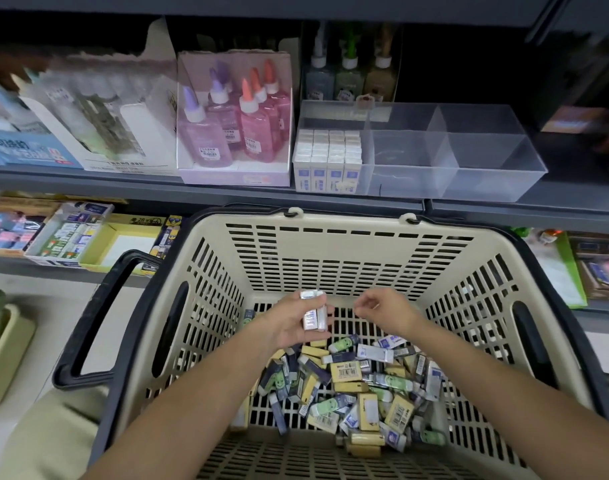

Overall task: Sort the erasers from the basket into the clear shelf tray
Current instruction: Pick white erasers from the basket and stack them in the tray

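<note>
Clearly the left hand grips white erasers; whether the right hand's curled fingers pinch anything is unclear.

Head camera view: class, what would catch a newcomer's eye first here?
The big cream basket fills the lower middle, with a jumble of yellow, green and purple erasers on its floor. Above them the left hand grips a few white erasers. On the shelf behind, the clear tray holds neat white rows in its left compartment only.
</note>
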A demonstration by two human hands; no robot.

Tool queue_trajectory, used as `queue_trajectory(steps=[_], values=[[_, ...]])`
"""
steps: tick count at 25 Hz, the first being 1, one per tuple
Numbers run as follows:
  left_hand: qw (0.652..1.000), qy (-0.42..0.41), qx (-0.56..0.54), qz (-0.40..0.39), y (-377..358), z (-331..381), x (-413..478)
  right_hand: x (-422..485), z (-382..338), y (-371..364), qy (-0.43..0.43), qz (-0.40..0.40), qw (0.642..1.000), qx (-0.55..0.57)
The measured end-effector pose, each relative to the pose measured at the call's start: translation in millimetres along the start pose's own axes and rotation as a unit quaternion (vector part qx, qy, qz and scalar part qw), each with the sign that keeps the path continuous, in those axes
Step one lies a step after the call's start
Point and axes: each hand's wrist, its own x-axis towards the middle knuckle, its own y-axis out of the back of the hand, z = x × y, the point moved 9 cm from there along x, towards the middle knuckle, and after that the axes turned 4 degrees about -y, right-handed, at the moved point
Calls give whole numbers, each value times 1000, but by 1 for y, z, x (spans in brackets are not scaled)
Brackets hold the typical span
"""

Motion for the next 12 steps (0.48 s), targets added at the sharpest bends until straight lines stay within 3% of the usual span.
queue_trajectory(steps=[3, 5, 7, 12], values=[[999, 23, 24, 18, 3, -8, 0, -6, 32, -12, -31, -72, 963, -257], [999, 22, 29, 26, 3, -10, 2, -8, 45, -19, -58, -84, 936, -336], [999, 20, 32, 32, 3, -10, 3, -7, 51, -14, -70, -66, 924, -369], [999, 18, 40, 32, 3, -9, 1, -6, 58, -17, -60, -94, 937, -330]])
